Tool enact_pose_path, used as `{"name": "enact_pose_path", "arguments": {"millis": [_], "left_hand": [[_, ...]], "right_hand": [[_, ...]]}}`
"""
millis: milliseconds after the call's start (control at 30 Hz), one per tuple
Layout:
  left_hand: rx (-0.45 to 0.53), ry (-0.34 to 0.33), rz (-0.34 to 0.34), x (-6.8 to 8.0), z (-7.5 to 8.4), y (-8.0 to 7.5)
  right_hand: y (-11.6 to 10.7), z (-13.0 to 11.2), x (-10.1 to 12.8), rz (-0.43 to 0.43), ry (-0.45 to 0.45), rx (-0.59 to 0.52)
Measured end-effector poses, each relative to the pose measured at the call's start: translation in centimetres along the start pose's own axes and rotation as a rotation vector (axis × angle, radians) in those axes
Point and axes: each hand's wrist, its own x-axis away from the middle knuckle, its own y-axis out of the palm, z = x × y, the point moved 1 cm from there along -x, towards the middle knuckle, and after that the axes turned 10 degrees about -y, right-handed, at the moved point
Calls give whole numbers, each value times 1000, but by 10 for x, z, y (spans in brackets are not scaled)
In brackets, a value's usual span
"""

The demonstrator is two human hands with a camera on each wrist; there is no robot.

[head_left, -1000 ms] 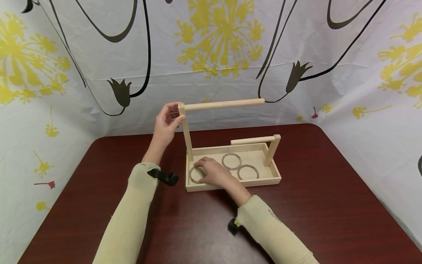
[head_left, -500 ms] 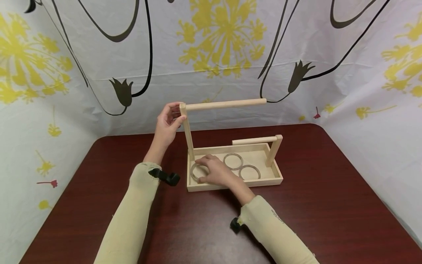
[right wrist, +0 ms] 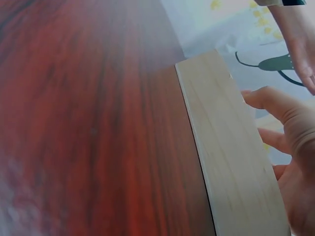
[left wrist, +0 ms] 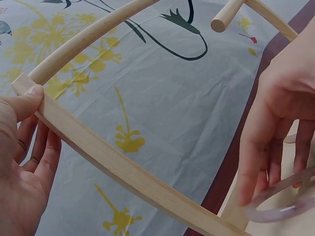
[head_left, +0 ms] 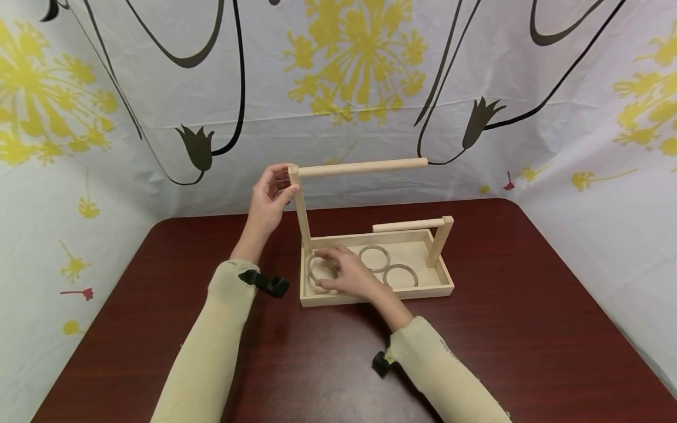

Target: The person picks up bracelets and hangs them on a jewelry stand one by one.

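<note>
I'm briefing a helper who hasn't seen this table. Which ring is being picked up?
On the dark red table stands a wooden tray holding three clear rings. Take the ring at the tray's left end, beside the tall post. Only this one is under the right hand; the other two lie untouched.

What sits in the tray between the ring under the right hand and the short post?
Two more rings: the middle ring and the near ring, both flat on the tray floor, shown in the head view.
</note>
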Motion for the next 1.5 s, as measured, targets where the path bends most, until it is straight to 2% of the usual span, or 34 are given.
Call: {"name": "enact_pose_path", "arguments": {"millis": [300, 467, 667, 900, 1500], "left_hand": [[8, -3, 11, 0, 0, 0], [8, -5, 14, 1, 1, 1], [7, 9, 7, 1, 1, 1], [13, 13, 7, 0, 2, 0], [5, 15, -11, 1, 0, -1]], "right_hand": [[-3, -5, 0, 79, -8, -206], [-5, -10, 1, 121, -15, -271], [-9, -16, 1, 140, -14, -262], [-17, -26, 2, 168, -55, -236], [-29, -46, 7, 233, -101, -330]]}}
